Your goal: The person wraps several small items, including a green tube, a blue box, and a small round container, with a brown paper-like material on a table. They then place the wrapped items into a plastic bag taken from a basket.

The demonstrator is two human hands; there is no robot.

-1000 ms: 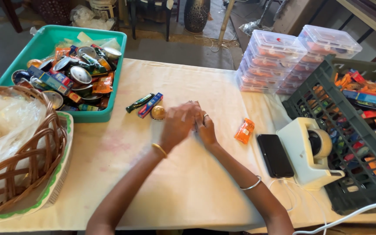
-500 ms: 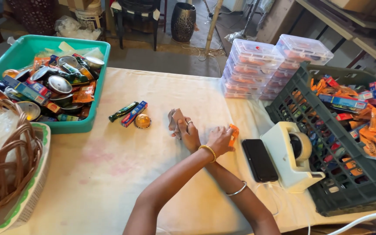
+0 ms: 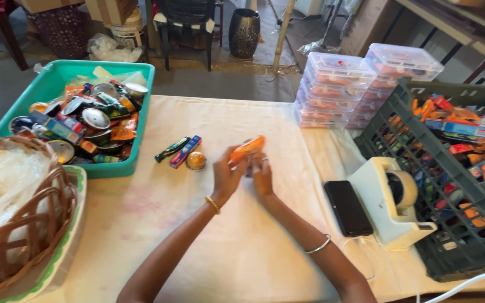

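My left hand point(image 3: 227, 175), with a gold bracelet on its wrist, holds a small orange packet point(image 3: 248, 148) just above the white-covered table point(image 3: 237, 247). My right hand point(image 3: 262, 177), with a silver bangle further up that arm, is pressed against the left one. Its fingers close on the packet's lower end. To the left of my hands, three small things lie on the cloth: a dark green sachet point(image 3: 172, 149), a blue and red bar point(image 3: 186, 151) and a round gold capsule point(image 3: 196, 161).
A teal tub point(image 3: 136, 140) of tins and packets stands at the far left, with a wicker basket point(image 3: 23, 224) in front of it. At the right are a black phone point(image 3: 348, 207), a white tape dispenser point(image 3: 391, 199), a dark crate point(image 3: 450, 247) of snacks and stacked clear boxes point(image 3: 338, 90).
My left hand reached across to the orange packet by the phone, picked it up and brought it back to the middle, where both hands now meet on it.
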